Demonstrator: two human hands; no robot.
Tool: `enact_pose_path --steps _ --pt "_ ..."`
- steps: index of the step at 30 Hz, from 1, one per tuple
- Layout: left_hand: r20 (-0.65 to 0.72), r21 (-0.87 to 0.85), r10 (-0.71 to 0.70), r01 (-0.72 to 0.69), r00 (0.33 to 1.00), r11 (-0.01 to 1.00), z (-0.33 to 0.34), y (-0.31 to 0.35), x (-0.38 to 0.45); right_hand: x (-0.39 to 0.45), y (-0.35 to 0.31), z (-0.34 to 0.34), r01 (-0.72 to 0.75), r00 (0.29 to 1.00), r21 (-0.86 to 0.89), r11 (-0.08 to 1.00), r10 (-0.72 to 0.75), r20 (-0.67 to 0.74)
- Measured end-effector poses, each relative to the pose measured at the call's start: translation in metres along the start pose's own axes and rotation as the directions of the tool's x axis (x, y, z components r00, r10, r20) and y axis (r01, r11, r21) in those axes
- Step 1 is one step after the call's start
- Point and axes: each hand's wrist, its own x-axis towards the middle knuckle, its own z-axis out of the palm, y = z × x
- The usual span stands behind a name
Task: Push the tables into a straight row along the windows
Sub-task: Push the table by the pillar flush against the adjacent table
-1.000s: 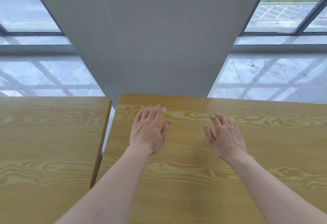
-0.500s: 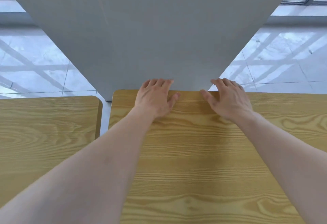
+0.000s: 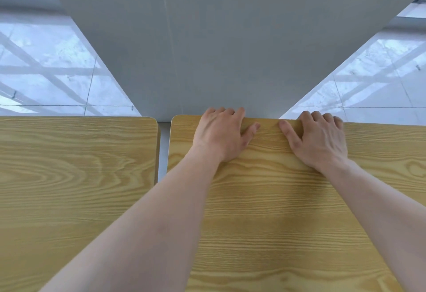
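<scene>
Two light wood-grain tables stand side by side. The right table [image 3: 265, 199] fills the middle and right of the view, its far edge close to a grey pillar. My left hand [image 3: 222, 133] and my right hand [image 3: 319, 140] lie palm-down on it, with the fingers of both curled over its far edge. The left table [image 3: 76, 176] sits parallel to it, with a narrow gap between the two. Their far edges are almost level.
A wide grey pillar [image 3: 219, 38] rises straight ahead, just beyond the right table's far edge. Glossy tiled floor [image 3: 57, 72] shows on both sides of it, reflecting window frames. A strip of window shows at the upper right corner.
My hands slid forward from the tabletop's middle to its far edge and curled over it. The gap between the tables became narrow and even, and the far edges came nearly level.
</scene>
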Motion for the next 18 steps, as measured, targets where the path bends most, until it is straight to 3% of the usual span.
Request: enact_pose_path --steps 12,18 --pt "-0.037 0.028 -0.055 0.056 0.998 0.998 -0.001 -0.011 -0.024 -0.011 -0.017 0.005 0.048 0.999 -0.005 0.999 -0.048 -0.004" --pt "-0.063 -0.043 0.004 -0.006 0.998 0.999 -0.006 -0.017 -0.047 -0.054 -0.013 -0.009 0.108 0.994 0.154 0.982 -0.101 -0.053"
